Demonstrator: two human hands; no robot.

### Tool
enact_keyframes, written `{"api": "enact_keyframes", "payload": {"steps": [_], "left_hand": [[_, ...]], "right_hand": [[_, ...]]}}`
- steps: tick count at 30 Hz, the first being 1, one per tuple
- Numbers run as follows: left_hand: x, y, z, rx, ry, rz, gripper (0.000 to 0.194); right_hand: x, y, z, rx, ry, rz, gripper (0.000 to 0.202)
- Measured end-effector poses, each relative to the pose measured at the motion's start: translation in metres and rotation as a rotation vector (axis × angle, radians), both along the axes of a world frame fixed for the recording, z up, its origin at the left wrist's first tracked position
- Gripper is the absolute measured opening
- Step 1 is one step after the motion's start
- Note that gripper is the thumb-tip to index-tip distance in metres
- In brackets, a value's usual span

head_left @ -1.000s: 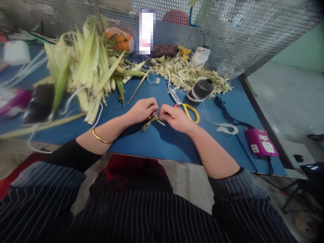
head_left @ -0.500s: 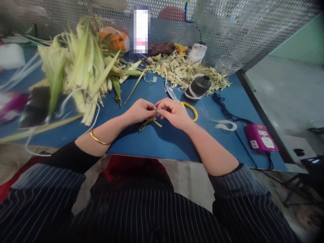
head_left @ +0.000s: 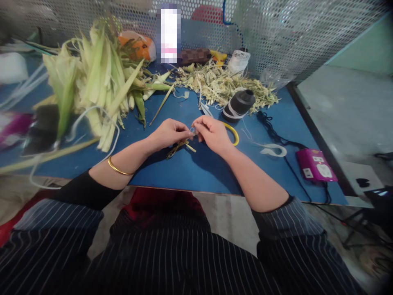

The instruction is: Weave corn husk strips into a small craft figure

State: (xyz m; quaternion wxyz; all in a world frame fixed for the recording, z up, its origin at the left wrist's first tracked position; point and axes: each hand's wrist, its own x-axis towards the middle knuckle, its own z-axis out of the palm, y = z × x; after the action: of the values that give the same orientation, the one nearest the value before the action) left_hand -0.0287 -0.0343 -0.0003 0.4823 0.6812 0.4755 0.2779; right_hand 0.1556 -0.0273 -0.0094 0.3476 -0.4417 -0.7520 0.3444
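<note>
My left hand is closed in a pinch above the blue table. Beneath its fingers hangs a small twisted piece of corn husk, with a short pale strip sticking out to the right. A tiny pale loop of thread shows between the fingertips of both hands. My right hand pinches at the right of that loop; its fingertips are partly hidden. Just behind and to the right of it lie scissors with yellow handles, partly covered by the hand. A black thread cone lies beyond them.
Corn husks are heaped at the left, shredded husk at the back. At the right are a purple power socket box, a black cord and a white strip. A perforated metal screen borders the table's back.
My hands have drawn slightly apart, the right moving a little to the right. A small thread loop now shows between the fingertips. The view has shifted slightly.
</note>
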Motion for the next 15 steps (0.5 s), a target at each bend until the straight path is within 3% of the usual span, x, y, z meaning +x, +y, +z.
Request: {"api": "enact_keyframes", "payload": {"steps": [4,9,15], "left_hand": [[-0.0017,0.0019,-0.0024,-0.027,-0.107,0.046,0.025],[-0.0023,0.0013,-0.0006,-0.07,-0.15,0.055,0.021],[0.0004,0.0005,0.0025,-0.13,-0.164,0.166,0.018]], "right_hand": [[0.0038,0.0028,0.0017,-0.017,0.071,-0.084,0.025],[0.0009,-0.0005,0.0047,-0.057,0.043,-0.007,0.012],[0.0009,-0.0016,0.0031,0.105,-0.054,-0.058,0.014]]}}
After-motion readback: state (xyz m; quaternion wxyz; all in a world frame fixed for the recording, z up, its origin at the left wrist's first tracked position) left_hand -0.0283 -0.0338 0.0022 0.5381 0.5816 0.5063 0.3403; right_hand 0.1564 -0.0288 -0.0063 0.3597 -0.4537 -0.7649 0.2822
